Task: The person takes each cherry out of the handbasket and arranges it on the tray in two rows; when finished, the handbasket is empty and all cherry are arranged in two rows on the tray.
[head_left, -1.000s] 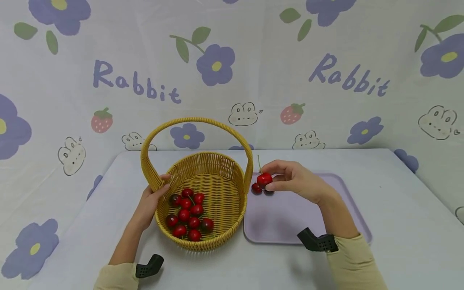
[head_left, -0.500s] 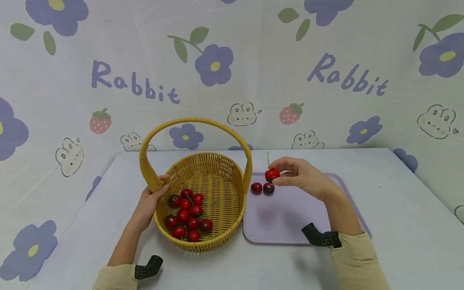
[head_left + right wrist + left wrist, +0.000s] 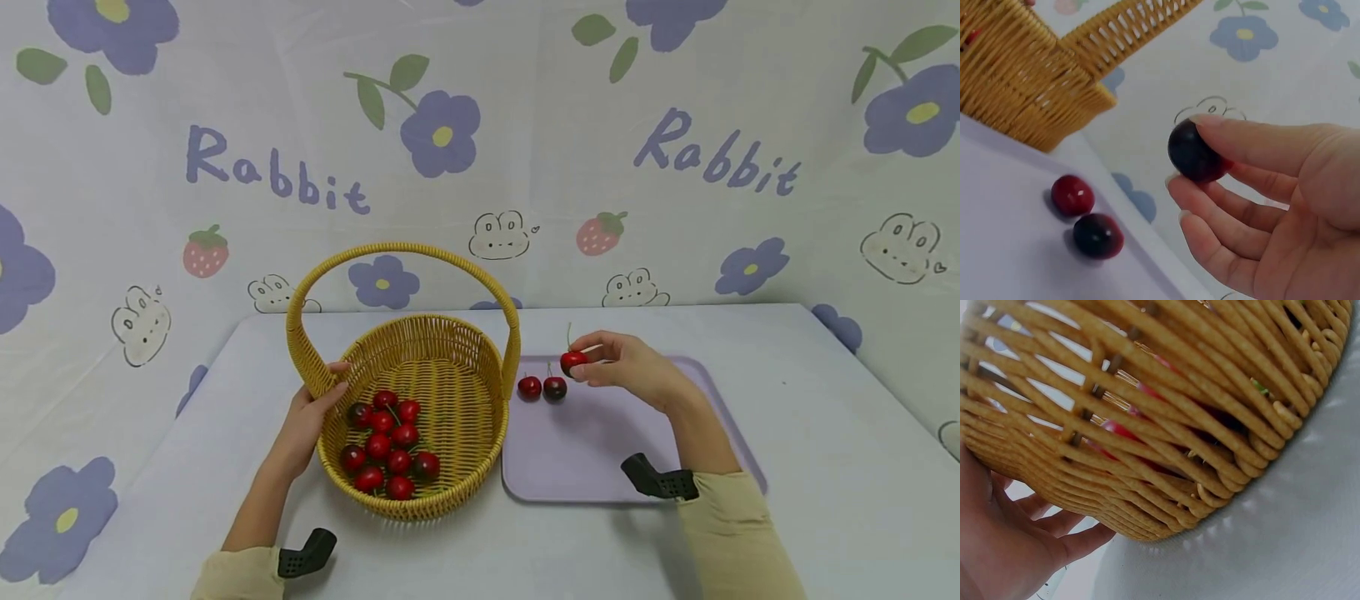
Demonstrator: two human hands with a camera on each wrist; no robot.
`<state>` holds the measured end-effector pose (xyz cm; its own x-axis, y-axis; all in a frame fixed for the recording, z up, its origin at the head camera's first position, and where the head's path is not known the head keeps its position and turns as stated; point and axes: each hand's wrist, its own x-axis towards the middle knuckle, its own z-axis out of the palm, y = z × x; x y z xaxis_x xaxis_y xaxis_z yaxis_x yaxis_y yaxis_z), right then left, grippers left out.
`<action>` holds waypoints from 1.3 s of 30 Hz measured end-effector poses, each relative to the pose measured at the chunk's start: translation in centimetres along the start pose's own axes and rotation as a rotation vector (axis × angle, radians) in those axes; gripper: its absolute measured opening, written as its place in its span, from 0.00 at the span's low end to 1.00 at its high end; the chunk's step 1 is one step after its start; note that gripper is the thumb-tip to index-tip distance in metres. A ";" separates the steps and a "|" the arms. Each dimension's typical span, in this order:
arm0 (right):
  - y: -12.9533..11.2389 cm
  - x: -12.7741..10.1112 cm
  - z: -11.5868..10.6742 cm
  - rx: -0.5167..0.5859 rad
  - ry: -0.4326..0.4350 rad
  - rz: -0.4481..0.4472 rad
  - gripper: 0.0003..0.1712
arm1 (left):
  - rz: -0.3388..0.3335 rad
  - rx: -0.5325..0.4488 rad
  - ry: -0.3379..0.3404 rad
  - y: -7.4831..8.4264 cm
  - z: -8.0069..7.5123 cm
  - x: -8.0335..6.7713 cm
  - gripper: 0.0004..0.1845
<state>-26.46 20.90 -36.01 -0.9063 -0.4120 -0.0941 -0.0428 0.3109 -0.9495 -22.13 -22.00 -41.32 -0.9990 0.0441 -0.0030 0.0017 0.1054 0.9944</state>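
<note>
Cherry [image 3: 573, 362] pinched in right hand [image 3: 626, 367] just above the lilac tray [image 3: 600, 467]

Held by fingertips, stem up, just right of two cherries [image 3: 542, 387] lying on the tray, probably to set it beside them. Basket [image 3: 417, 417] left of the tray steadied by left hand [image 3: 309, 421], fingers pressed flat against its wall; about ten cherries [image 3: 386, 444] inside

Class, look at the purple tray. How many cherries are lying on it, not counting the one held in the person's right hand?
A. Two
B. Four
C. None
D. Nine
A. Two cherries lie side by side at the far left corner of the purple tray, while the right hand pinches a third cherry in its fingers above the tray.
</note>
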 end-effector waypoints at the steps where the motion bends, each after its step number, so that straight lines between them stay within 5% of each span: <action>1: 0.3 0.1 -0.1 0.002 0.008 0.016 0.27 | 0.001 -0.001 -0.001 0.0 0.0 0.0 0.23; 16: 3.7 1.6 -0.1 -0.072 0.098 0.178 0.27 | 0.001 -0.003 0.003 0.0 0.1 0.0 0.22; 39: 5.0 2.1 0.5 -0.161 0.125 0.196 0.21 | 0.001 -0.011 0.003 -0.2 0.0 0.2 0.23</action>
<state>-28.40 21.14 -41.12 -0.9482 -0.2254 -0.2239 0.0809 0.5102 -0.8563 -22.35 -22.02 -41.53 -0.9991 0.0417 -0.0013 0.0027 0.0948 0.9955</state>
